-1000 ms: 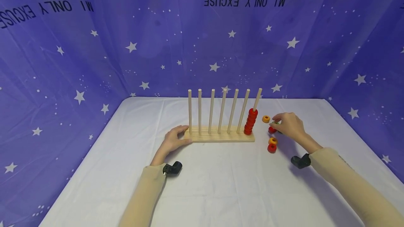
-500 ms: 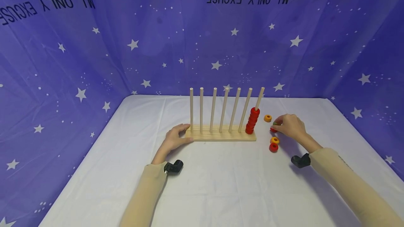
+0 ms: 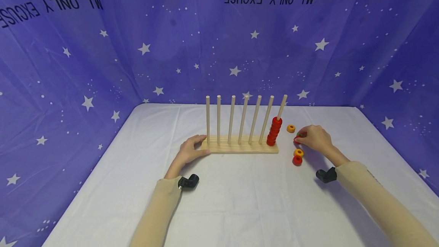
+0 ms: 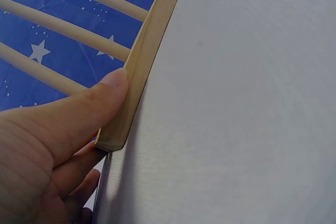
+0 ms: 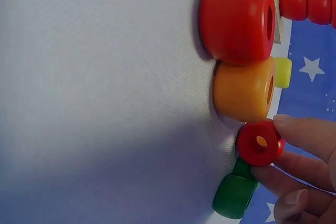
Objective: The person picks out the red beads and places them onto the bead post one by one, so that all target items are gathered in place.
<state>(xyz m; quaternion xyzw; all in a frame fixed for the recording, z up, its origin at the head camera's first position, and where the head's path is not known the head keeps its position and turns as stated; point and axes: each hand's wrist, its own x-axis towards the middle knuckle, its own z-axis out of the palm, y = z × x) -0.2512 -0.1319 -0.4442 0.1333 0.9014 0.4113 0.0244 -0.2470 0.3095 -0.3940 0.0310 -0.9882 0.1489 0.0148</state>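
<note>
A wooden stand (image 3: 240, 148) with several upright pegs sits on the white table, and red beads (image 3: 274, 132) are stacked on its rightmost peg. My left hand (image 3: 190, 150) grips the stand's left end, the thumb (image 4: 111, 85) on the front edge and the fingers behind and below. To the right of the stand, my right hand (image 3: 314, 137) pinches a red bead (image 5: 247, 143) between thumb and fingers, tilted so its hole faces the wrist camera. Beside that bead lie green beads (image 5: 233, 196), mostly hidden by the hand in the head view.
Nearer me, an orange bead (image 3: 298, 153) and another red bead (image 3: 297, 160) lie touching. A yellow-orange bead (image 3: 290, 128) lies farther back, close to the stand's right end. A purple star-patterned cloth (image 3: 219, 48) rises behind and beside the table.
My right thumb and fingers have closed on the red bead and tilted it. My left hand keeps its grip on the stand. The head view has shifted slightly.
</note>
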